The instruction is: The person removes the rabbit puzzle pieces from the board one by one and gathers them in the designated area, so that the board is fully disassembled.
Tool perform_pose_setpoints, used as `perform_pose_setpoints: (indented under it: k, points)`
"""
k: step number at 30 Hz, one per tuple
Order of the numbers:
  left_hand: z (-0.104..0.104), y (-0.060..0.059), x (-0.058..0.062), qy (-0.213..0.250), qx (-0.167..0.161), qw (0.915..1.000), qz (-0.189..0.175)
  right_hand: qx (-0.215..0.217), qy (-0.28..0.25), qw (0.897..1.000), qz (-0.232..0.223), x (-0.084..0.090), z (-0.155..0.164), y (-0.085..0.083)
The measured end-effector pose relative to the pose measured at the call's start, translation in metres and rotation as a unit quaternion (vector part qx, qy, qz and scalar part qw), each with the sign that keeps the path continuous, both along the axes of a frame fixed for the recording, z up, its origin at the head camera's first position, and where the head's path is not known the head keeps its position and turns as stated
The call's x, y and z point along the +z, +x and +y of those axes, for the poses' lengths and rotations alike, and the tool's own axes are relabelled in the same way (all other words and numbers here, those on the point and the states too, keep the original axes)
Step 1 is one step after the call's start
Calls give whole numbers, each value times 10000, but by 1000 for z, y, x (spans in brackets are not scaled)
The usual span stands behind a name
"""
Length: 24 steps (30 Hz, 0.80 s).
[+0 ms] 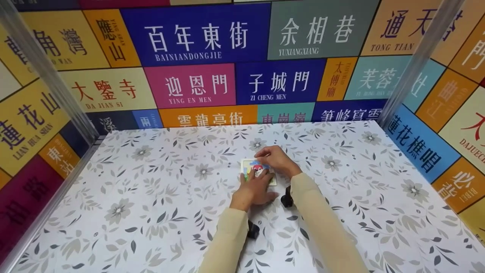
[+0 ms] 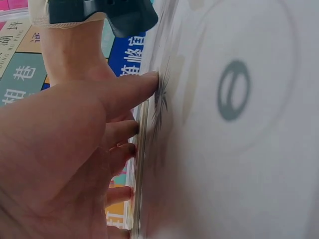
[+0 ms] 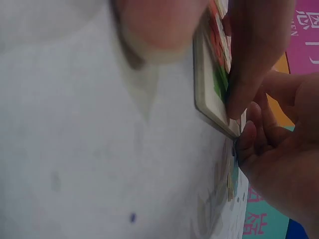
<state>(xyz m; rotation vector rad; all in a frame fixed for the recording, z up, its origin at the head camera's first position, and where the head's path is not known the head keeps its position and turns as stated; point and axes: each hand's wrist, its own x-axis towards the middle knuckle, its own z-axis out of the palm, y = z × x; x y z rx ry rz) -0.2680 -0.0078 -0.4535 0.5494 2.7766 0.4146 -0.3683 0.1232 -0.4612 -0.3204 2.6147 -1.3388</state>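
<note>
Looking down, both hands were on a small picture puzzle board [image 1: 258, 171] lying flat mid-table on the flowery tablecloth [image 1: 151, 197]. Left hand [image 1: 254, 189] had straight fingers pressing on top of it, holding nothing. Right hand [image 1: 276, 160] curled its fingers over the far edge, thumb on the cloth. My guess was the thin board could skid on that slick cloth, or loose pieces could pop out, if tipped.

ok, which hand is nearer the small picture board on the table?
Neither clearly: both touch the picture board. The left hand lies on its near edge, fingers flat on top. The right hand is at its far right corner, fingers on the edge.
</note>
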Motion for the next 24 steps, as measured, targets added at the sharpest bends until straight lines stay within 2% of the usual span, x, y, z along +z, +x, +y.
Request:
perform_pose_setpoints:
  k: [12,19,24]
  points:
    - [3,0,0,-4,93,9998,-159,646,-20,9977,-188,0,-2,-1]
    - [3,-2,3,-74,112,9997,-201,607,99,9974,-375,6,-4,1]
    - [4,-2,2,-86,144,9997,-197,412,316,9982,-304,5,-2,-1]
